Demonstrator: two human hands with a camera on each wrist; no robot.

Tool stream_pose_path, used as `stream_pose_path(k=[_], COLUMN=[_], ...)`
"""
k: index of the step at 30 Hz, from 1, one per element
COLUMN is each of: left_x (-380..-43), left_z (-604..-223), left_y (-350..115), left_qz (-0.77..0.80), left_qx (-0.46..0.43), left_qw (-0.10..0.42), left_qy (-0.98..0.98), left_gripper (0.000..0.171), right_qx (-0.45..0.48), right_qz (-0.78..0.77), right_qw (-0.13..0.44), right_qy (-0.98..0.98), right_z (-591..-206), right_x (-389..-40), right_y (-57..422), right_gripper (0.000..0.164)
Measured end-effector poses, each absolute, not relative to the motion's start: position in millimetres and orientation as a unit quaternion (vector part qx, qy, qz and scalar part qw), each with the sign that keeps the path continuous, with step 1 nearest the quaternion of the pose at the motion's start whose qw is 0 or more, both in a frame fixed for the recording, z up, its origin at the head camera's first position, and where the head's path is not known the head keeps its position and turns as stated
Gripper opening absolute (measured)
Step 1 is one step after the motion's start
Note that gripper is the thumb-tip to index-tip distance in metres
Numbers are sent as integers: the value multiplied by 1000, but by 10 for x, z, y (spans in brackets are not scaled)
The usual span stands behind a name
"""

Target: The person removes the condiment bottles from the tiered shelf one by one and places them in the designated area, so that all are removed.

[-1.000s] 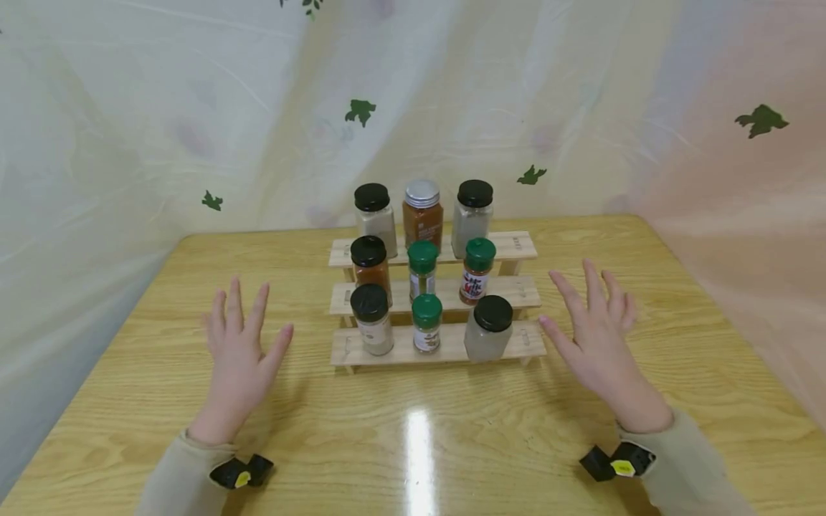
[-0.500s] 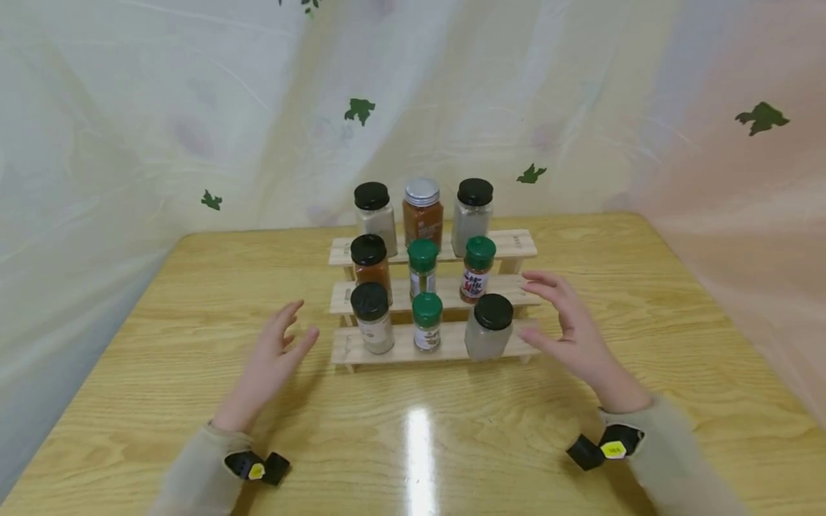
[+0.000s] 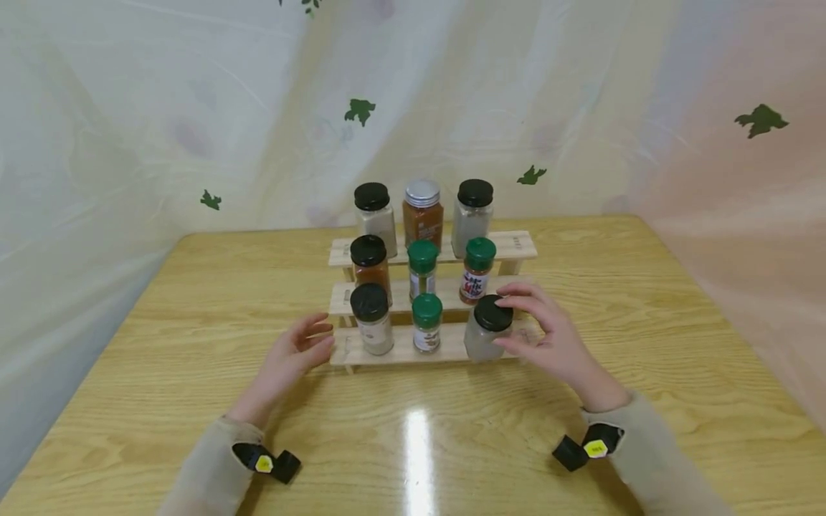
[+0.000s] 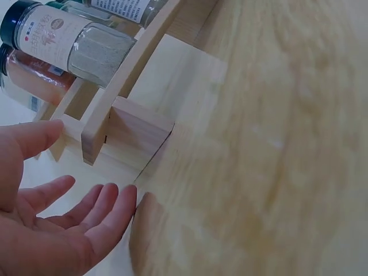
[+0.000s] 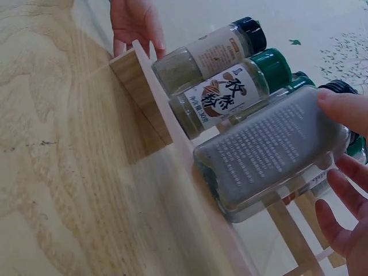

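A clear square jar (image 3: 488,332) with a black lid and pale grey powder is seen upright at the right end of the near, lowest step of a three-tier wooden rack (image 3: 400,349), just right of a green-capped bottle (image 3: 426,322).

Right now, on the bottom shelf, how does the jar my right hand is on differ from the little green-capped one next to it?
The black-lidded jar is wider, with a black lid; the green-capped jar is slimmer, with a green cap. The black-lidded jar holds pale grey powder and is touched by the right hand; the green-capped jar stands untouched, showing a white label. Both stand upright on the rack's lowest step.
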State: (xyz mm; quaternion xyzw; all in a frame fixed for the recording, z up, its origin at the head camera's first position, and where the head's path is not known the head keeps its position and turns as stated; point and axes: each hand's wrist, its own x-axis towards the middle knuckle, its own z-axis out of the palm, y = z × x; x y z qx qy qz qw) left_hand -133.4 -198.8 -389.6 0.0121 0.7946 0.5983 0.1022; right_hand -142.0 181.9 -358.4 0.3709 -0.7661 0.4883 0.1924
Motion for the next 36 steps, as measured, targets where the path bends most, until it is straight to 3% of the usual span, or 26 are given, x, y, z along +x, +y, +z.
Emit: stream_pose_path(k=[11,20,36], left_x=[-1358,-1361,-1355], left_z=[-4032,-4078,-4103], left_y=[-1992,-1989,-2002], left_qz=[654,656,642], left_qx=[-11,-21,-11], left_qw=[103,99,91], left_qy=[750,748,761], left_gripper=[51,45,45], right_qx=[320,316,283], right_qz=[459,449,438], right_qw=[179,153,163], right_qy=[-809,-822,-838], right_z=[-3725,-3707,-3701], right_x=[-1374,-1380,-1328], right_y=[1768,1786,1746], right_gripper=[67,63,63])
